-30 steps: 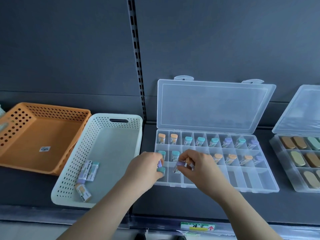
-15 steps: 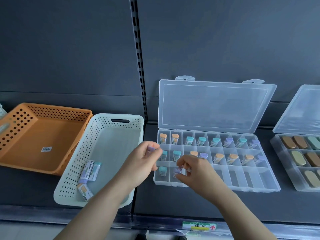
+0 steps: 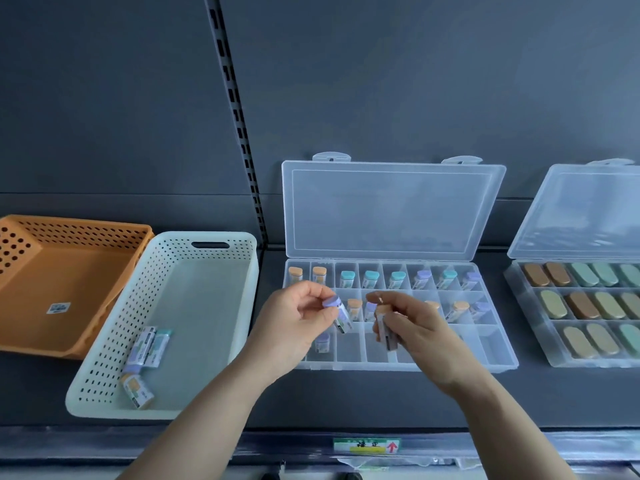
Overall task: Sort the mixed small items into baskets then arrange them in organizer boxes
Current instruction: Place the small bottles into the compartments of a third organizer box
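A clear organizer box (image 3: 498, 355) lies open on the shelf, its lid leaning against the back wall. Its back rows hold small tubes with orange, teal and purple caps. My left hand (image 3: 294, 327) hovers over the box's left end, pinching a purple-capped tube (image 3: 337, 311). My right hand (image 3: 412, 327) is over the box's middle, holding an orange-capped tube (image 3: 385, 325) upright. A purple-capped tube (image 3: 322, 342) lies in a front-row compartment below my left hand. The white perforated basket (image 3: 104, 344) to the left holds three tubes (image 3: 145, 355).
An empty orange basket (image 3: 20, 247) sits at the far left, touching the white one. A second open organizer box (image 3: 523, 292) with oval pieces in brown, green and tan stands at the right edge. The shelf's front lip carries a label (image 3: 366, 446).
Both hands have risen from the box's front compartments. The left one now shows a purple-capped tube between its fingers, and the right one holds an orange-capped tube.
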`<act>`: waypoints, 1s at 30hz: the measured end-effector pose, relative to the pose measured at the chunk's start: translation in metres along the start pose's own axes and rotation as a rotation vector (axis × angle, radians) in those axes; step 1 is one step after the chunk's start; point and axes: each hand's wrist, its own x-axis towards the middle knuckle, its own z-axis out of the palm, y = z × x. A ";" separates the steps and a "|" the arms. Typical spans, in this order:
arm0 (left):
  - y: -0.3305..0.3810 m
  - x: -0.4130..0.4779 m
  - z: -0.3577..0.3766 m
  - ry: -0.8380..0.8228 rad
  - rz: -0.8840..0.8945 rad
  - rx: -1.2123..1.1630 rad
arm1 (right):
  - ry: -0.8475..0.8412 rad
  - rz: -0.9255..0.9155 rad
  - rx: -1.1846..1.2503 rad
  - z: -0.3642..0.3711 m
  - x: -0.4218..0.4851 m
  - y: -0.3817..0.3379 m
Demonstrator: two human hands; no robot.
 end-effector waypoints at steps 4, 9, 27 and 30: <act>-0.007 0.006 0.016 -0.011 0.127 0.283 | 0.091 -0.034 -0.044 -0.013 -0.005 0.004; -0.015 0.009 0.030 -0.010 0.350 0.704 | 0.171 -0.068 -0.075 -0.028 -0.007 0.009; -0.025 0.008 0.042 0.012 0.361 0.987 | 0.117 -0.245 -0.315 -0.028 0.001 0.023; -0.024 0.008 0.041 -0.001 0.334 0.999 | 0.093 -0.266 -0.373 -0.024 0.004 0.026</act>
